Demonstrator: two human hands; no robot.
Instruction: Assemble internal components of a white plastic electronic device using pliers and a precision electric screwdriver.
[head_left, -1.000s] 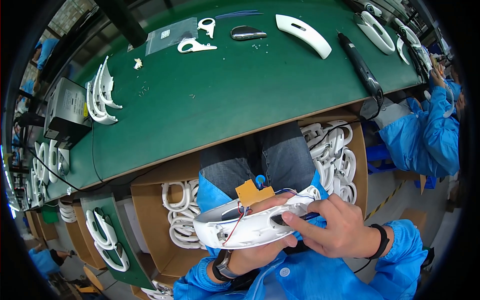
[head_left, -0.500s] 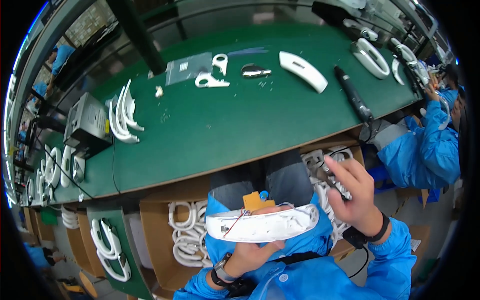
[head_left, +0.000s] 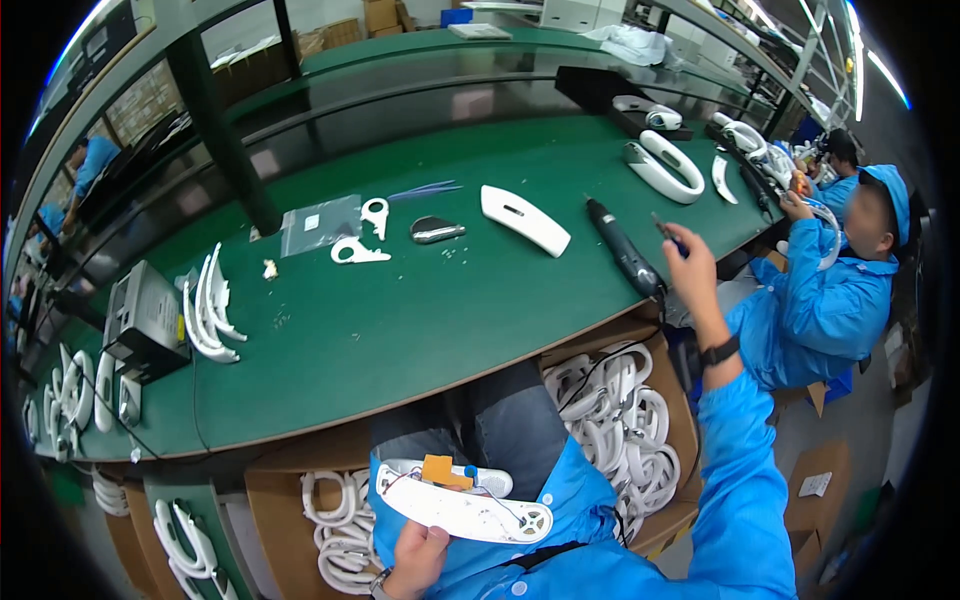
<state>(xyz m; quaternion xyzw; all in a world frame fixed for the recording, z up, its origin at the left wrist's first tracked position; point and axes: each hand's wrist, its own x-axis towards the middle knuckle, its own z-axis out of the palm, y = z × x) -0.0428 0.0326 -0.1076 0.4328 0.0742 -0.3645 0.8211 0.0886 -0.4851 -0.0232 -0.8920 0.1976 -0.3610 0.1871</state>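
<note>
Low over my lap, my left hand [head_left: 420, 555] grips the lower edge of a white curved plastic housing [head_left: 455, 508], thumb on its face. Thin wires and a small orange piece [head_left: 445, 471] with a blue part beside it show at the housing's upper edge. My right hand [head_left: 697, 275] is raised over the bench's right front edge. Its fingers close on a small hand tool [head_left: 672, 240] with a thin metal tip and dark blue handle; its exact kind is unclear. Next to that hand, a black electric screwdriver [head_left: 625, 248] lies on the bench.
On the green bench [head_left: 400, 310] lie a white curved cover [head_left: 525, 220], a dark oval part [head_left: 437, 230], white ring-ended pieces [head_left: 358, 251] and a clear bag [head_left: 320, 225]. Boxes of white loops [head_left: 625, 430] flank my legs. A co-worker [head_left: 830, 280] sits at right.
My right hand has moved up and away from my lap to above the bench, carrying the tool. The housing in my left hand has tilted, its right end lower. The view has shifted.
</note>
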